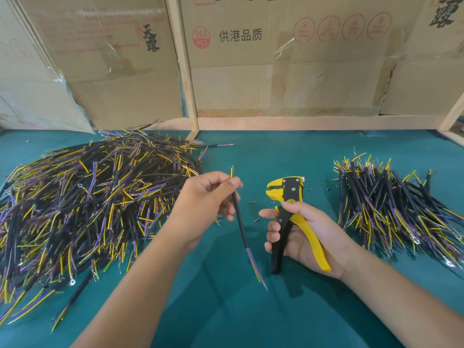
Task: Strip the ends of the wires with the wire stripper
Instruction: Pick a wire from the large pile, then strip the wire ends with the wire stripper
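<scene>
left hand (209,197) pinches a black cable (239,219), yellow core up at twelve o'clock. right hand (305,234) grips the wire stripper (288,197), just beside at three o'clock; best feed only that core tip squarely into its head.

We're at a small makeshift workshop bench for hand assembly: a teal felt-covered table (288,156) walled in by flattened brown cardboard cartons (276,71) taped onto a bare light wooden frame (184,71). A big heap of black-sheathed cables with yellow and purple cores (95,197) spreads left, a tidier second pile (391,209) sits right, and tiny offcuts of insulation (253,203) dot the cloth between them.
</scene>
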### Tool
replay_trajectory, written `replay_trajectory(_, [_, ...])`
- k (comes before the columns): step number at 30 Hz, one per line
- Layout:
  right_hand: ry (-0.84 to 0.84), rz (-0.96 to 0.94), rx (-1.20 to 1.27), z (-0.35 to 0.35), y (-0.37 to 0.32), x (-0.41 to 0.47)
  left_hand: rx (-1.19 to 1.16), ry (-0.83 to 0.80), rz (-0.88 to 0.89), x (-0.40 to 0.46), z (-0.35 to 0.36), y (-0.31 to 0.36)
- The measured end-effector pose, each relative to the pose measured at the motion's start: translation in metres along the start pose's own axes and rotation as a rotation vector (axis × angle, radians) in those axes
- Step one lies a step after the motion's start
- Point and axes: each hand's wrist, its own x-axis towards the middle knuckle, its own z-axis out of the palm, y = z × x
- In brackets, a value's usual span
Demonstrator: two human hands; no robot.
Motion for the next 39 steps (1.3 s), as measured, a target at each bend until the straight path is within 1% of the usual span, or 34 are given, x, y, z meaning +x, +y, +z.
replay_trajectory(5, [-0.043, 0.014, 0.007, -0.008, 0.001, 0.003, 0.011, 0.033, -0.007, 0.001, -0.001, 0.001])
replay_trajectory(10, [-0.030, 0.025, -0.006, -0.012, 0.003, 0.010, 0.009, 0.060, -0.012, 0.002, -0.002, -0.001])
replay_trajectory(14, [-0.046, 0.024, -0.019, -0.009, 0.002, 0.007, 0.011, 0.130, -0.020, 0.005, -0.003, -0.003])
replay_trajectory(18, [-0.020, 0.014, -0.098, 0.001, 0.001, -0.003, -0.010, 0.201, -0.034, 0.006, -0.004, -0.006])
replay_trajectory(22, [-0.048, 0.029, -0.198, 0.011, 0.002, -0.015, -0.044, 0.193, -0.030, 0.006, -0.003, -0.004])
replay_trajectory(25, [-0.091, 0.012, -0.208, 0.019, 0.004, -0.020, -0.121, 0.167, -0.019, 0.003, 0.000, -0.001])
replay_trajectory(29, [-0.144, 0.001, -0.246, 0.022, 0.006, -0.023, -0.186, 0.127, 0.045, 0.001, 0.003, 0.004])
replay_trajectory(33, [-0.141, -0.020, -0.229, 0.024, 0.007, -0.024, -0.212, 0.068, 0.128, -0.002, 0.007, 0.006])
replay_trajectory(39, [-0.138, -0.003, -0.221, 0.025, 0.006, -0.025, -0.141, 0.114, 0.232, -0.003, 0.007, 0.008])
